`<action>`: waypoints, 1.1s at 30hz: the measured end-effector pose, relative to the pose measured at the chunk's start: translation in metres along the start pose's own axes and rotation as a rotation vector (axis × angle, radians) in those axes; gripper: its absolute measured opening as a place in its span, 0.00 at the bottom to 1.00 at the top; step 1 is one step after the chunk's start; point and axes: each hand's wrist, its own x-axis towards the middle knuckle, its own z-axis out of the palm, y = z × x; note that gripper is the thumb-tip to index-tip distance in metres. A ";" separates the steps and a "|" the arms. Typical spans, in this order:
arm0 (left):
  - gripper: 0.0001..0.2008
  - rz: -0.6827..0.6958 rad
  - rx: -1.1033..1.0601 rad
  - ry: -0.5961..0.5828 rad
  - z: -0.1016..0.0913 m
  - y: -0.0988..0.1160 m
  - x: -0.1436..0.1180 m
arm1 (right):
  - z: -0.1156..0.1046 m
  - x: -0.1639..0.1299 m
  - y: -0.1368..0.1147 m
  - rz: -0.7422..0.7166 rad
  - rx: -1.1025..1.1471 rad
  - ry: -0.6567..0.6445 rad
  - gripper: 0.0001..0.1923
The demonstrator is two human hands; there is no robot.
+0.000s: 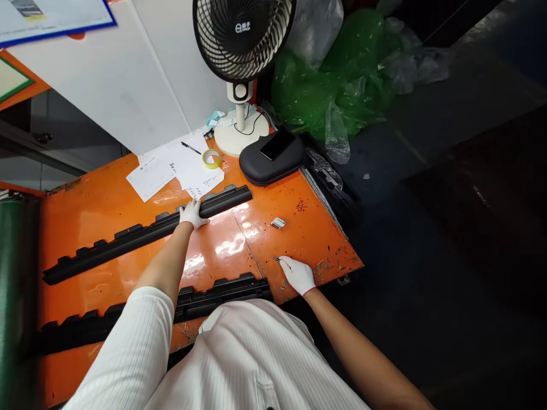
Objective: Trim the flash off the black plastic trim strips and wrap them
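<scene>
A long black plastic strip point(141, 234) with raised tabs along its far edge lies slantwise on the orange tabletop. My left hand point(192, 214), in a white glove, is on the strip towards its right end, fingers over the top and thumb out on the near side. At the right, my gloved right hand point(298, 275) is closed in a pinch just over the table. A small dark-tipped thin piece point(278, 259) pokes out of its fingers; its kind is too small to tell. Nearest my body lies a second black strip point(200, 302), partly hidden by my left arm and shirt.
A small white-and-grey block point(277, 223) lies between the hands. Along the back are papers point(171, 165), a pen point(191, 148), yellow tape point(211, 159), a fan point(241, 122) and a black case point(265, 165) with a phone point(277, 144) on it. A green roller point(17, 296) borders the left.
</scene>
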 end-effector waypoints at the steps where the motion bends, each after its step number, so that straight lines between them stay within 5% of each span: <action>1: 0.59 0.000 0.025 -0.034 -0.004 0.003 0.008 | -0.001 0.001 0.000 0.009 0.006 0.007 0.24; 5: 0.58 0.052 0.111 -0.041 -0.005 0.014 0.004 | -0.006 0.002 0.005 0.007 0.064 0.018 0.23; 9: 0.62 0.114 0.147 -0.034 0.009 0.027 -0.043 | -0.012 0.001 0.014 -0.046 0.168 -0.022 0.22; 12: 0.57 0.189 0.131 0.063 0.036 0.032 -0.098 | -0.015 -0.002 0.020 -0.102 0.235 -0.057 0.22; 17: 0.20 0.314 0.035 0.152 0.099 0.030 -0.187 | -0.012 -0.010 0.025 -0.148 0.215 -0.023 0.21; 20: 0.23 0.336 0.006 0.122 0.126 0.032 -0.223 | -0.008 -0.014 0.022 -0.184 0.157 -0.010 0.21; 25: 0.31 0.303 -0.041 0.148 0.148 0.040 -0.251 | -0.008 -0.015 0.011 -0.280 0.021 -0.062 0.18; 33: 0.33 0.218 -0.130 0.202 0.170 0.045 -0.260 | -0.007 -0.014 0.001 -0.310 -0.112 -0.074 0.21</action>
